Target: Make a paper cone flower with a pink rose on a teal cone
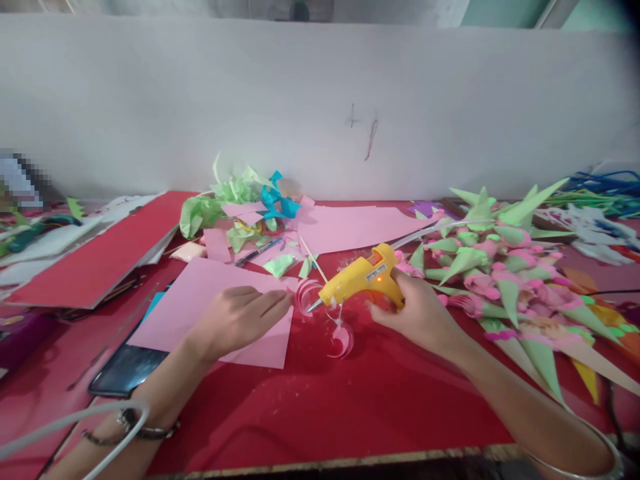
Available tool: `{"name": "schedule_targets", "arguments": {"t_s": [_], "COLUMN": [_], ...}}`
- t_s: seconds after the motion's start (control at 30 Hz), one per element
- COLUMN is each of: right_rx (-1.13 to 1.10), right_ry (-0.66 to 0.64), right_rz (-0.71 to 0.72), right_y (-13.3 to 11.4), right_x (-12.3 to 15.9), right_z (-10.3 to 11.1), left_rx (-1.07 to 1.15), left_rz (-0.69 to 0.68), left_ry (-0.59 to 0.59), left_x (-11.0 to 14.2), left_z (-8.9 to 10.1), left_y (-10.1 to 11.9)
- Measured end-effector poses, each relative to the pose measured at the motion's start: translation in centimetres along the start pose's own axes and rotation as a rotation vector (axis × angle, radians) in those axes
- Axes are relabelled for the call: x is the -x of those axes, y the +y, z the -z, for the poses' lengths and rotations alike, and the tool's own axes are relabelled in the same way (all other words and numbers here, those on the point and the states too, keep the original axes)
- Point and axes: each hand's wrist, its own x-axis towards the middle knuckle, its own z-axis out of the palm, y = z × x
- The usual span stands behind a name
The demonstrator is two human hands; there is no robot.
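My left hand [240, 320] pinches the end of a piece of curled pink paper strips [306, 293] over the red table. In my right hand [420, 310] is a yellow glue gun [350, 280], its small orange light lit. The metal nozzle [315, 305] points left at the pink strips; whether it touches them I cannot tell. Below the gun, another curled pink paper piece [344, 341] lies on the table. A sheet of pink paper [265, 347] lies under and beside my left hand.
Several pink and green paper flowers [500, 280] are heaped on the right. Green, pink and blue scraps [235, 200] pile up at the back. A dark phone [127, 363] lies partly under the pink sheet. A red board [105, 253] is at left. A white panel [250, 100] stands behind.
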Motion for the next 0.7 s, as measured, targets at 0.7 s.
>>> {"name": "schedule_targets", "arguments": {"t_s": [0.7], "right_rx": [-0.048], "right_ry": [-0.012], "right_rz": [0.019], "right_y": [0.19], "right_x": [0.1], "right_z": [0.08], "left_rx": [0.027], "left_rz": [0.027], "left_ry": [0.007], "left_x": [0.07], "left_z": [0.36], "left_y": [-0.02]}}
